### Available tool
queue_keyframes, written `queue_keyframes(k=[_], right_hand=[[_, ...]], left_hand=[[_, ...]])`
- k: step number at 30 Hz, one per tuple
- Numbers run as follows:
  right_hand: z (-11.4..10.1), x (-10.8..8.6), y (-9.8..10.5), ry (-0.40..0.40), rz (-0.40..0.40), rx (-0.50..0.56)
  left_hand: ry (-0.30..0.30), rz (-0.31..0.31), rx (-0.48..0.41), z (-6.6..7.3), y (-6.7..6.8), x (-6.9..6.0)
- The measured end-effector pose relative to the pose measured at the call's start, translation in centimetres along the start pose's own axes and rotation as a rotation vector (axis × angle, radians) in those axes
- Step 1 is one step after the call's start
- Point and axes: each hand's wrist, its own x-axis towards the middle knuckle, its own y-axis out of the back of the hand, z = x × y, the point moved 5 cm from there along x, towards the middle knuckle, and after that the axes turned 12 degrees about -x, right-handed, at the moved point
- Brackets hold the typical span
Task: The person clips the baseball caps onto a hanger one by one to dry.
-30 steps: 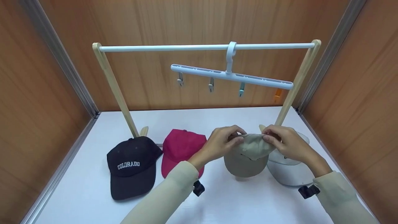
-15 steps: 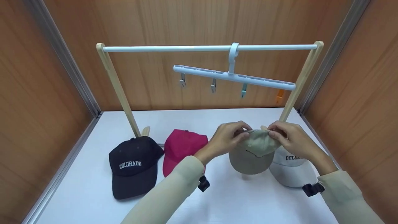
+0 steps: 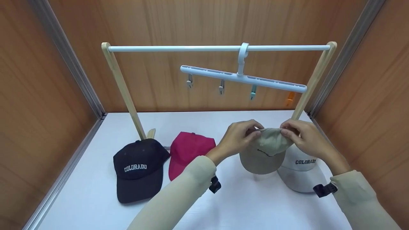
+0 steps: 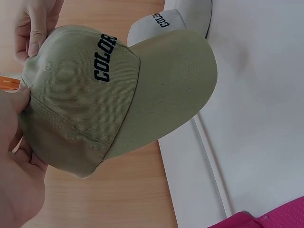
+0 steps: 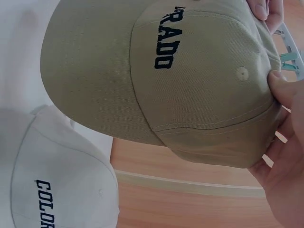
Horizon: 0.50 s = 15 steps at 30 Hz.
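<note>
An olive-green cap [image 3: 266, 150] hangs above the table, its brim pointing down toward the near side. The left hand [image 3: 238, 137] pinches one side of its crown and the right hand [image 3: 308, 139] pinches the other. Dark lettering shows across the front of the green cap [image 4: 85, 95] in the left wrist view, where the left thumb lies on the fabric. In the right wrist view the right thumb presses on the crown of the green cap [image 5: 209, 80]. A white cap [image 3: 300, 166] lies partly behind and below the green one.
A dark cap [image 3: 139, 171] and a red cap [image 3: 188, 151] lie on the white table [image 3: 243, 207] at the left. Behind stands a rack with a white bar [image 3: 175, 48]. From it hangs a tilted light-blue hanger [image 3: 220, 75] with grey, teal and orange clips [image 3: 289, 99].
Both hands have lifted the green cap a little upward and to the right in the head view, and more of the white cap's lettering shows. The whole scene has also shifted slightly right.
</note>
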Motion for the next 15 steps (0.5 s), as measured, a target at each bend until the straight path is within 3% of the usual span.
queue_keyframes(k=[9, 15], right_hand=[[0.6, 0.3, 0.4, -0.003, 0.006, 0.009], [1.1, 0.1, 1.1, -0.028, 0.024, -0.002]], left_hand=[[-0.037, 0.005, 0.013, 0.5, 0.0, 0.6], [-0.029, -0.015, 0.014, 0.9, -0.7, 1.2]])
